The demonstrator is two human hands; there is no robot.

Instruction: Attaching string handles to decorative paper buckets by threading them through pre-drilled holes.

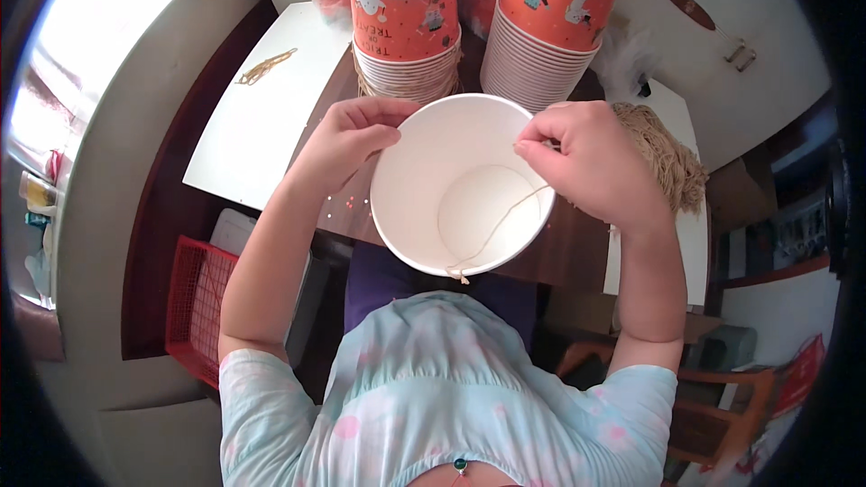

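Note:
A white paper bucket [415, 180] tilts toward me at the table's near edge, so I look down into its white inside. At its upper left rim, my left hand [356, 140] grips the edge between thumb and fingers. My right hand [586, 158] is closed at the right rim, thumb and forefinger pinching a thin beige string [505, 216]. From there the string runs across the bucket's mouth to a small knot at the near rim. The bucket's outside is hidden from me.
Two stacks of nested buckets stand behind, topped by upturned orange and green printed ones [406, 18] [564, 0]. A hank of beige string [663, 158] lies at the right, and a smaller bundle [268, 66] at the left. A red plastic basket [198, 307] sits below left.

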